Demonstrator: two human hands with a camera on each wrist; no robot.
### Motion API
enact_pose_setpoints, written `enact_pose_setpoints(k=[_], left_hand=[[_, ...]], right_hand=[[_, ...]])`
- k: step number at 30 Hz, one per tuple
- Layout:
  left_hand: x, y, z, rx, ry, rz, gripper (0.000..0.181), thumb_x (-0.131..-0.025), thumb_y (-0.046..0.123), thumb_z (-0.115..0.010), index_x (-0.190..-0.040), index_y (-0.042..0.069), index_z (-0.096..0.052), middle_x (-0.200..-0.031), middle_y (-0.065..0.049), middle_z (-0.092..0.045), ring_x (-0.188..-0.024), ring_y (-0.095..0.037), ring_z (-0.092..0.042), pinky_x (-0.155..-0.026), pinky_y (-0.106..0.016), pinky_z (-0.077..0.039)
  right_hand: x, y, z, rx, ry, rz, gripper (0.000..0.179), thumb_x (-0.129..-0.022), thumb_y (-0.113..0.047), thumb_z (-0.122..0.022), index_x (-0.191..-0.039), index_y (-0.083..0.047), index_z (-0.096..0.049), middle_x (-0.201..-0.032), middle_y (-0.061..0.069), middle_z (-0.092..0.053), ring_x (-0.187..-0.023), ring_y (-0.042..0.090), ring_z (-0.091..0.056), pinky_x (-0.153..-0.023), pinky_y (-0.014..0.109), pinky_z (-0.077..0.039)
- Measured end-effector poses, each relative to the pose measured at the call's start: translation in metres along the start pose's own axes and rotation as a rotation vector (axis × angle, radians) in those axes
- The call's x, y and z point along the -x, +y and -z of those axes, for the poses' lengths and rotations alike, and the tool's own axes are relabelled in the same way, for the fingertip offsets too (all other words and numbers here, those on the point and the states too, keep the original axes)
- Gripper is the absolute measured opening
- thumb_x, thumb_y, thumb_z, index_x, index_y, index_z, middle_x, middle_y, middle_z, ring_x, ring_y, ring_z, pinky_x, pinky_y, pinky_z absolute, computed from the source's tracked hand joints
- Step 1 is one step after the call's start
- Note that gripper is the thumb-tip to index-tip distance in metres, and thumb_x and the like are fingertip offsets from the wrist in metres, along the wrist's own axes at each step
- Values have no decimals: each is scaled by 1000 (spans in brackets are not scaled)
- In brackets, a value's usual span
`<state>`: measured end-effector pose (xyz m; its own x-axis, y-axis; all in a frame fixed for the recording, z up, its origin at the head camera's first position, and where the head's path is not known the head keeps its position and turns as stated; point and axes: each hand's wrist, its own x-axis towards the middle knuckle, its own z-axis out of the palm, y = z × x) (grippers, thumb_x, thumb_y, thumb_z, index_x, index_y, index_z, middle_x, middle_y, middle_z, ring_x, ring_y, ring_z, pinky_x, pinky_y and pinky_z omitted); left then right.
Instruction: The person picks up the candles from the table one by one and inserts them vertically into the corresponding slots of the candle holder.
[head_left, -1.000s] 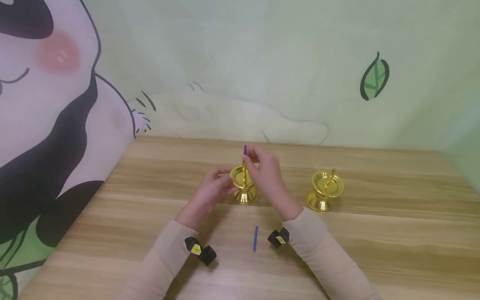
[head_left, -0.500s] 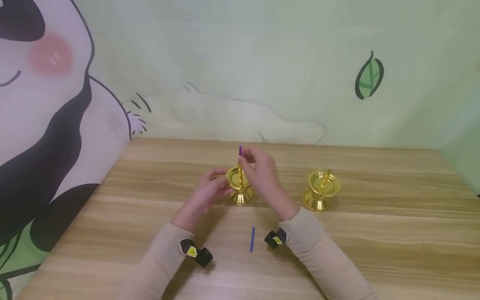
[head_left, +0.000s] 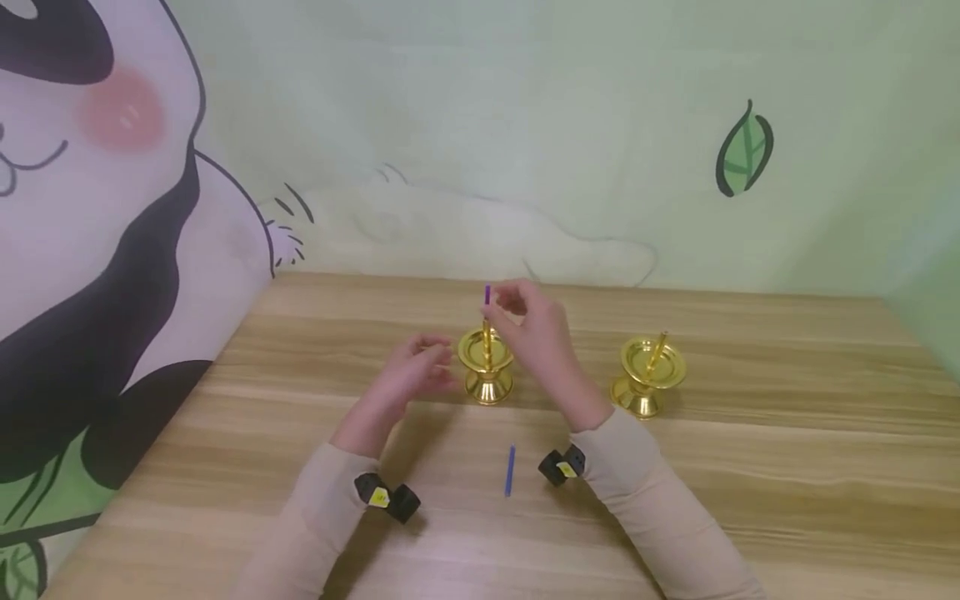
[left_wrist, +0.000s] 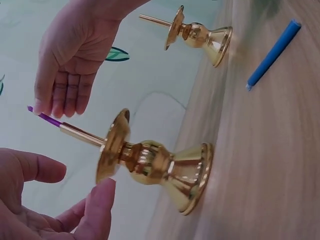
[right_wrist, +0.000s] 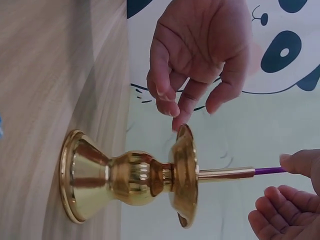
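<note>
One candle (right_wrist: pixel 270 170), right hand (head_left: pixel 542 329) pinching it, should sit straight in its candlestick (head_left: pixel 488 387) toward the worktop's (head_left: pixel 787 492) far edge, left hand (head_left: pixel 408 373) relaxed.

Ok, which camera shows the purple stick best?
Left wrist: the purple stick shows from tip to golden tube, barely covered. Head shows it small, partly hidden; right wrist, only the stretch between tube and right thumb.

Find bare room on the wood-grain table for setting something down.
The table is bare between the beige left sleeve and the table's left edge, and right of the rightmost shiny gold candlestick. Crowded: the other gold candlestick, where the right hand pinches a slim purple candle and the left hand hovers alongside. A slim blue candle lies in front.
</note>
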<state>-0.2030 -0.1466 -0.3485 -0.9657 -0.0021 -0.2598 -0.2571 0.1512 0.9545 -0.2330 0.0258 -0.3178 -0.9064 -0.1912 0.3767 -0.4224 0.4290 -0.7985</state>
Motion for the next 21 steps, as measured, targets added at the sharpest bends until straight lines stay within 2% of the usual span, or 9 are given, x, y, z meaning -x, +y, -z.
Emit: enact_pose_setpoints(k=[4,9,14,21], left_hand=[[6,4,3,-83,24,-33,34,-96,12,-48,-124,-8,-46,-123,-26,-50,-89,-23,-56,-87,-36,-56],[15,10,3,-153,18,-95,32,-95,13,-51,-120,-7,-49,-117,-21,-54,-88,-22,-57,-82,-31,-57],[22,12,0,-185,15,-159,30,-94,13,-53,-117,-7,-51,-110,-20,-55,-87,-22,-57,-78,-28,-57],[31,16,-7,-216,-4,-233,27,-93,10,-56,-112,-8,-53,-104,-19,-57,-87,-24,-58,-78,-36,-58]], right_hand=[[2,-2,3,-8,-7,-19,36,-88,-16,-67,-117,4,-57,-108,18,-63,-104,29,-62,-96,36,-51],[5,-5,10,-4,4,-16,37,-89,-15,-66,-118,4,-56,-109,18,-63,-105,30,-61,-97,37,-51],[9,-6,16,-14,7,-18,37,-89,-15,-65,-118,5,-56,-110,18,-63,-105,30,-60,-97,36,-51],[17,-5,24,-15,19,-29,36,-89,-13,-65,-118,6,-56,-110,19,-63,-105,31,-61,-97,37,-51]])
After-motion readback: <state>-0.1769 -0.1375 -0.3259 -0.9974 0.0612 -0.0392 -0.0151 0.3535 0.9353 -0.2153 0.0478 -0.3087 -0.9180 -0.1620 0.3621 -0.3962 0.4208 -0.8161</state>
